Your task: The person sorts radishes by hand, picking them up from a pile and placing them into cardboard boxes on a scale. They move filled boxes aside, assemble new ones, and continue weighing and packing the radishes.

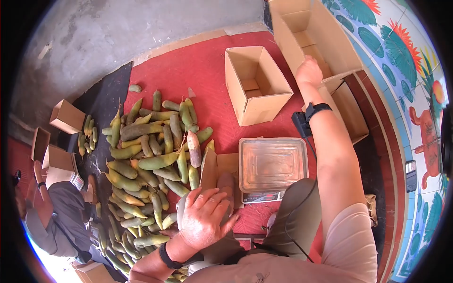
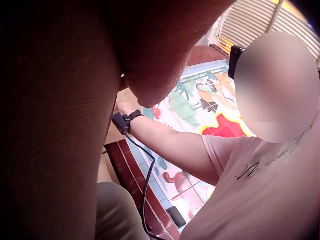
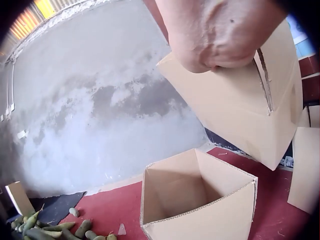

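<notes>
In the head view my right hand point(image 1: 309, 70) grips the near wall of a large open cardboard box point(image 1: 288, 35) at the upper right. The right wrist view has this hand point(image 3: 220, 37) over the tilted box point(image 3: 225, 100), its fingertips hidden. My left hand point(image 1: 203, 219), fingers spread and palm down, is over my knee, beside a gherkin-like dark vegetable point(image 1: 226, 186) in a small carton with raised flaps point(image 1: 208, 170). I cannot tell whether the palm touches anything. A clear plastic tray point(image 1: 273, 165) lies on a scale point(image 1: 262, 197) between my legs.
An open carton point(image 1: 264, 111) stands on the red mat point(image 1: 188, 61), with another box point(image 1: 349, 111) by the tiled step at right. Many green vegetables point(image 1: 158, 161) are heaped at left. Another person point(image 1: 61, 217) sits at far left among small boxes point(image 1: 67, 117). A cable point(image 1: 289, 231) hangs from my right wrist.
</notes>
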A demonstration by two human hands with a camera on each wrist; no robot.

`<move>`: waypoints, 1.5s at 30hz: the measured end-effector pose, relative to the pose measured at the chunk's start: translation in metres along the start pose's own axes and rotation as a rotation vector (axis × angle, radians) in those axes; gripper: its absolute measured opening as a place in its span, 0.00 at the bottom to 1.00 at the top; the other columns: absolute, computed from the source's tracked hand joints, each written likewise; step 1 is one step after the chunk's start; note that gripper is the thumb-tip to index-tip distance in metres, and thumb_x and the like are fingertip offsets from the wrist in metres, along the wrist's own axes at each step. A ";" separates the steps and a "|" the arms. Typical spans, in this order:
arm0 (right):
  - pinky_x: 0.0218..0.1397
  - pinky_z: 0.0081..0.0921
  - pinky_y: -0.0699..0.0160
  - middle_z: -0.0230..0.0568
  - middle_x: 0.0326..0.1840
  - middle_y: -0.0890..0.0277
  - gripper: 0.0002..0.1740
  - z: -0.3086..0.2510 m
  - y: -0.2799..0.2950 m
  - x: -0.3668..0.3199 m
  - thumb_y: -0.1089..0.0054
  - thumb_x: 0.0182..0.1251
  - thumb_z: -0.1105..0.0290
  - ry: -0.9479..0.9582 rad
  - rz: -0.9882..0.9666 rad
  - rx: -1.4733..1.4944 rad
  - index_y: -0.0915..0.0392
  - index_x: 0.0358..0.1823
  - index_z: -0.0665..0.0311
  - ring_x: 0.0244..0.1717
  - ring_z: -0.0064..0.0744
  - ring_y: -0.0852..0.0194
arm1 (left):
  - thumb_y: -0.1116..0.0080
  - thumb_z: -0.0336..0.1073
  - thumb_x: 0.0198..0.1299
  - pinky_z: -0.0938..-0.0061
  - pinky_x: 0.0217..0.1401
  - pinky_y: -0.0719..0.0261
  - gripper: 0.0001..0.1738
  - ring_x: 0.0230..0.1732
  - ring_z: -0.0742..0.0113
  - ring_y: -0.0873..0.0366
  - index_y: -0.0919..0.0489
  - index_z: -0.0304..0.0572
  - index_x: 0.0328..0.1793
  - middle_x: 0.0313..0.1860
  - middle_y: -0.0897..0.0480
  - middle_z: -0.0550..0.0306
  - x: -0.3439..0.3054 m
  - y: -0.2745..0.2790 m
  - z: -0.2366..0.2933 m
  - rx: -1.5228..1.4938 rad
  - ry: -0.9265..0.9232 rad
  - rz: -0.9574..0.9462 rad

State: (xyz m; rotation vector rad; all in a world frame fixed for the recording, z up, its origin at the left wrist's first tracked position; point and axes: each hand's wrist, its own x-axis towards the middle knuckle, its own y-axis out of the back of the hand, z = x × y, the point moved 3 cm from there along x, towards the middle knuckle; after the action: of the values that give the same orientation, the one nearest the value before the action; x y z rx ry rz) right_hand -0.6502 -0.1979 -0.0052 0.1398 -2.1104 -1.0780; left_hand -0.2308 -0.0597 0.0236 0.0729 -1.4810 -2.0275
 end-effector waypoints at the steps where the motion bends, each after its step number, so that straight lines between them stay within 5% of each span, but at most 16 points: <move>1: 0.45 0.37 0.24 0.43 0.43 0.24 0.13 -0.005 -0.006 -0.001 0.61 0.61 0.72 0.033 -0.066 -0.031 0.24 0.39 0.57 0.43 0.44 0.23 | 0.35 0.42 0.41 0.57 0.57 0.35 0.18 0.50 0.58 0.27 0.22 0.41 0.37 0.43 0.21 0.55 0.000 0.000 -0.001 0.000 0.000 -0.002; 9: 0.48 0.39 0.26 0.47 0.43 0.23 0.12 -0.041 -0.021 -0.017 0.60 0.59 0.73 0.098 -0.267 -0.060 0.25 0.39 0.60 0.46 0.46 0.24 | 0.34 0.42 0.41 0.58 0.57 0.35 0.18 0.51 0.58 0.27 0.23 0.41 0.37 0.45 0.22 0.56 -0.003 0.003 -0.004 -0.012 0.022 -0.027; 14: 0.53 0.39 0.28 0.49 0.48 0.24 0.15 -0.044 -0.012 -0.011 0.55 0.60 0.69 -0.057 -0.362 0.055 0.25 0.48 0.60 0.51 0.47 0.27 | 0.34 0.42 0.41 0.58 0.57 0.35 0.18 0.51 0.58 0.27 0.23 0.41 0.37 0.44 0.22 0.56 -0.002 0.002 -0.005 -0.024 0.016 -0.014; 18: 0.51 0.38 0.27 0.48 0.46 0.23 0.14 -0.029 -0.021 -0.020 0.59 0.60 0.74 -0.092 -0.341 0.039 0.24 0.42 0.61 0.50 0.46 0.26 | 0.34 0.42 0.41 0.58 0.56 0.34 0.19 0.50 0.58 0.27 0.23 0.41 0.37 0.44 0.22 0.56 -0.003 0.002 -0.005 -0.019 0.014 -0.010; 20: 0.56 0.39 0.31 0.51 0.50 0.26 0.18 -0.014 -0.034 -0.027 0.50 0.61 0.65 -0.156 -0.438 0.029 0.27 0.53 0.59 0.54 0.46 0.29 | 0.34 0.42 0.41 0.58 0.56 0.34 0.19 0.50 0.58 0.26 0.23 0.41 0.37 0.44 0.22 0.56 -0.002 0.003 -0.005 -0.018 0.021 -0.008; 29: 0.57 0.38 0.31 0.49 0.51 0.26 0.18 0.058 -0.087 -0.063 0.53 0.62 0.65 -0.058 -0.561 -0.087 0.27 0.53 0.58 0.54 0.47 0.29 | 0.35 0.43 0.41 0.58 0.55 0.34 0.18 0.49 0.57 0.26 0.23 0.41 0.37 0.43 0.21 0.55 -0.001 0.001 -0.008 -0.020 0.026 -0.009; 31: 0.58 0.38 0.33 0.49 0.53 0.28 0.20 0.047 -0.084 -0.073 0.57 0.65 0.60 0.039 -0.621 -0.278 0.29 0.55 0.56 0.56 0.47 0.31 | 0.35 0.43 0.41 0.58 0.55 0.34 0.19 0.49 0.57 0.26 0.23 0.41 0.37 0.43 0.21 0.55 -0.001 0.000 -0.008 -0.017 0.028 -0.006; 36: 0.57 0.41 0.33 0.50 0.52 0.27 0.31 -0.061 -0.077 -0.079 0.56 0.61 0.44 0.232 -0.383 0.314 0.30 0.56 0.61 0.55 0.48 0.31 | 0.35 0.44 0.40 0.58 0.55 0.34 0.19 0.50 0.57 0.26 0.22 0.41 0.36 0.43 0.21 0.55 0.001 0.001 -0.008 -0.027 0.019 -0.009; 40: 0.58 0.40 0.32 0.55 0.58 0.33 0.33 -0.118 -0.073 -0.109 0.56 0.64 0.52 0.256 -0.744 0.193 0.44 0.66 0.63 0.57 0.50 0.33 | 0.35 0.43 0.40 0.58 0.55 0.34 0.19 0.50 0.57 0.26 0.22 0.41 0.36 0.43 0.21 0.55 0.000 0.001 -0.008 -0.018 0.026 -0.007; 44: 0.57 0.39 0.31 0.55 0.56 0.31 0.30 -0.097 -0.105 -0.121 0.58 0.65 0.62 0.166 -0.813 0.060 0.48 0.68 0.60 0.56 0.49 0.30 | 0.36 0.43 0.43 0.59 0.57 0.35 0.18 0.51 0.60 0.27 0.22 0.41 0.38 0.44 0.22 0.56 -0.005 0.005 -0.010 -0.003 0.045 -0.007; 45: 0.56 0.38 0.30 0.53 0.54 0.28 0.27 -0.087 -0.103 -0.117 0.58 0.63 0.66 0.008 -0.761 0.075 0.43 0.65 0.60 0.55 0.48 0.29 | 0.35 0.42 0.41 0.58 0.55 0.34 0.18 0.49 0.58 0.26 0.22 0.40 0.37 0.43 0.21 0.55 -0.007 0.005 -0.010 -0.008 0.041 0.017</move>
State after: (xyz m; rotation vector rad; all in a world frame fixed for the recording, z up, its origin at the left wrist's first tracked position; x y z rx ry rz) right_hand -0.5318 -0.2729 -0.1160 1.0445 -2.1287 -1.4020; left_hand -0.2190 -0.0656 0.0222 0.0975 -1.4433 -2.0071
